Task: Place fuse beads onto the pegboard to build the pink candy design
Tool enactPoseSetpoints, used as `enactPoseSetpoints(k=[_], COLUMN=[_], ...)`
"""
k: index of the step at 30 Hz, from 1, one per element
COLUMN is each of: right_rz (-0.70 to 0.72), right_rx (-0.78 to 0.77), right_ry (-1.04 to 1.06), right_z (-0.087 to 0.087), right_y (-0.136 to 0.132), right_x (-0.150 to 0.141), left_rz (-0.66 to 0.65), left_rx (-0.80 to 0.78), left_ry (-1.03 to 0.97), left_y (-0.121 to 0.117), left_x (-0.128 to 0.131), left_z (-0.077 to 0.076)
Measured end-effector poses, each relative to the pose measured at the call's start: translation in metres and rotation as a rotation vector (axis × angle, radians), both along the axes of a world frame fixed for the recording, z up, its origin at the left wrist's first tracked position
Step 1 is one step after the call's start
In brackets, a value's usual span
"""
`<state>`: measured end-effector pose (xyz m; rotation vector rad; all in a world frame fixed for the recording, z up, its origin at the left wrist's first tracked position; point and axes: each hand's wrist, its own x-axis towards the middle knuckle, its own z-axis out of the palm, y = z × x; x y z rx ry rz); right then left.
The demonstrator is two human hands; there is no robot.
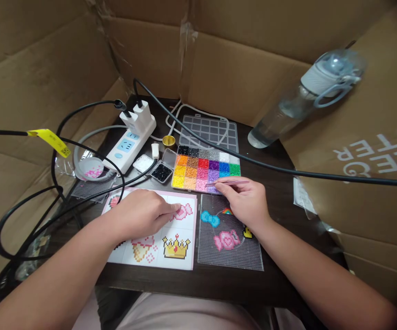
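My left hand (142,211) rests on a printed pattern sheet (152,229), its index finger stretched out to a pink candy picture (184,211) and its other fingers curled, holding nothing. In my right hand (248,201) is a pair of tweezers (231,183), pinched between thumb and fingers. Their tips are over the pink and light purple cells at the front of a bead box (203,168). Below that hand lies a clear pegboard (229,260) with a pink bead candy (226,240), a blue bead bow (210,219), a partly covered rainbow (227,211) and a yellow piece (247,233).
A white power strip (129,142) with plugs stands at the left among looping black cables (57,183). One cable (270,167) crosses above the bead box. Small boxes hold white beads (143,163) and black beads (161,173). A water bottle (288,110) leans near the cardboard wall (239,59).
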<state>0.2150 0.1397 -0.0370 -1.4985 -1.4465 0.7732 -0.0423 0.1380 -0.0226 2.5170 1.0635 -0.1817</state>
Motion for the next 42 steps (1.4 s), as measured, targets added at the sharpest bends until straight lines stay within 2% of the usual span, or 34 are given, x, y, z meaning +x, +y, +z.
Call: enactPoseSetpoints(k=[21, 38, 42], right_rz=[0.058, 0.050, 0.051], right_rx=[-0.023, -0.071, -0.043], right_ry=[0.008, 0.034, 0.027], right_z=[-0.0026, -0.0012, -0.0014], right_y=[0.0036, 0.0027, 0.0019], right_x=[-0.0019, -0.0029, -0.0034], left_rz=[-0.008, 0.004, -0.003], left_rx=[0.014, 0.011, 0.016], left_ry=[0.009, -0.037, -0.011], left_y=[0.0003, -0.0001, 0.0001], left_x=[0.0011, -0.0001, 0.0004], left_z=[0.0003, -0.0014, -0.0003])
